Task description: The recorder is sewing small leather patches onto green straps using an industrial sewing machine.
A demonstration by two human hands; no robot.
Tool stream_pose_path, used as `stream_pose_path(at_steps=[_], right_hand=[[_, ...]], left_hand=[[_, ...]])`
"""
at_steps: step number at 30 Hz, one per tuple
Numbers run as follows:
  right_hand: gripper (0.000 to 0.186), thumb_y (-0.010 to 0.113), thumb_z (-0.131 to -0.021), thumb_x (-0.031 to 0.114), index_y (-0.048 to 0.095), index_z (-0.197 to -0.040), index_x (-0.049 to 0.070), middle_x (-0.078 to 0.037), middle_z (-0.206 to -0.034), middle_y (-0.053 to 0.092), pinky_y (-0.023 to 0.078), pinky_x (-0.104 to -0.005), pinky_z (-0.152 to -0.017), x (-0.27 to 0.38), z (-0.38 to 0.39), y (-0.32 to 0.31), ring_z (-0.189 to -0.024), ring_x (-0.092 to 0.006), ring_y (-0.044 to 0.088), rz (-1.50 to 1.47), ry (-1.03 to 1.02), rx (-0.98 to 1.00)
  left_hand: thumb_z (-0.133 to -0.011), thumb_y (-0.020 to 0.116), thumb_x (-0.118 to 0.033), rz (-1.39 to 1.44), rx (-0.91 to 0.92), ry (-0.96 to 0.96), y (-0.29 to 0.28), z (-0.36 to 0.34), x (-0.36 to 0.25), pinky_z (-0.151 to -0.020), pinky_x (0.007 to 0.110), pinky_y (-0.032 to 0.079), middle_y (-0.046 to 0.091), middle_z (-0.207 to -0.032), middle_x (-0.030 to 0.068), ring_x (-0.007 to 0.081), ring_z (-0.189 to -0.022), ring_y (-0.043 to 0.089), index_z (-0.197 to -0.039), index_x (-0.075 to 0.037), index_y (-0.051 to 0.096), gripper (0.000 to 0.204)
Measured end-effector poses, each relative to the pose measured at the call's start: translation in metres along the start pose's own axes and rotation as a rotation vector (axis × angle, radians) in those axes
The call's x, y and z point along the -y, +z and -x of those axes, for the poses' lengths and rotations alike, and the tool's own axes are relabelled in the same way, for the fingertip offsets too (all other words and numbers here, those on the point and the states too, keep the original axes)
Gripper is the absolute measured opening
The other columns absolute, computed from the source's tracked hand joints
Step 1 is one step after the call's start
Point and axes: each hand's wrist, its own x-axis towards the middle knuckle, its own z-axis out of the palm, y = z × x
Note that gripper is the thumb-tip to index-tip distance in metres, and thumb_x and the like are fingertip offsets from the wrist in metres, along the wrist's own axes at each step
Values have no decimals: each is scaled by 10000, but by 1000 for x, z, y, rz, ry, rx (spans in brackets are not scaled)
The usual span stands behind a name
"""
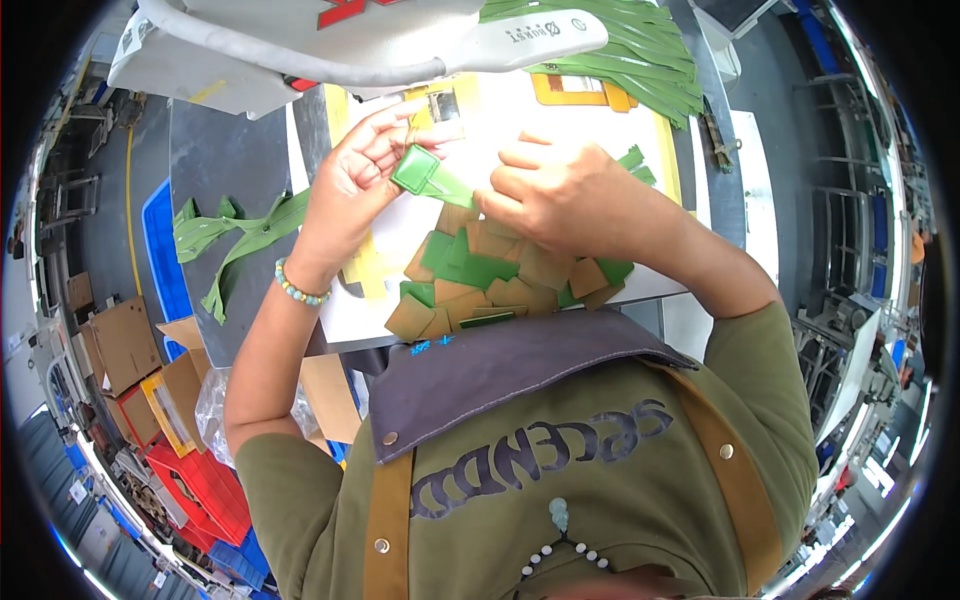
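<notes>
Between the thumb and fingers of my left hand [360, 175] is a small green square leather piece [415, 169] with a raised, bordered face. A green strap [450, 189] runs from that piece toward my right hand [560, 195]. The right fingers are curled closed around the strap's other end, which they hide. Just below both hands lies a loose pile of square leather pieces [540, 265], some green and some tan, overlapping one another. The pile reaches the table edge against my apron [530, 370].
A white machine body [330, 45] overhangs the far side of the table. Green leather straps [240, 235] lie at the left, and a thick bundle of green strips [630, 60] at the far right. A yellow frame [585, 92] sits behind my right hand. Cardboard boxes [120, 345] and a red crate [200, 490] stand lower left.
</notes>
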Motion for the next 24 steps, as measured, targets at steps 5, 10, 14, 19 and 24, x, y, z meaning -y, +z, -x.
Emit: stream_pose_path(at_steps=[5,10,14,19,24], right_hand=[[183,719,-720,189,679,-880,110,-2,-802,614,550,-301,-734,-2,-1,-3,-842,-179,641,35,10,-1],[192,734,-814,150,736,-1005,139,19,-881,686,587,-313,-710,1,-3,-22,-911,-192,707,-86,113,33],[326,776,-855,131,741,-1178,143,-2,-985,728,603,-366,-771,15,-17,-39,-971,-253,719,-694,86,-114],[416,789,-898,194,742,-1301,105,-97,-1343,720,604,-440,-907,16,-7,-59,-1180,-346,698,-928,-108,-144],[509,850,-844,215,707,-1324,121,-87,-1396,674,522,-473,-1037,-14,49,-60,-1268,-339,621,-828,106,103]], left_hand=[[-973,594,62,80,3,23,-4,0,2,-1155,369,505,665,-1410,206,254,-1325,649,-1524,50,430,574],[-910,696,43,-31,6,24,5,1,-13,-1093,354,536,711,-1312,161,244,-1260,676,-1375,8,614,474],[-807,789,64,-805,-41,306,17,8,-18,-893,324,558,754,-1090,146,233,-1062,721,-951,-43,690,205],[-1122,542,-196,-395,-328,307,-22,18,2,-927,393,578,758,-1039,160,294,-967,742,-865,3,577,327],[-1188,371,-328,74,-675,230,-119,43,16,-1062,460,549,732,-1200,196,326,-1110,714,-1178,59,636,469]])
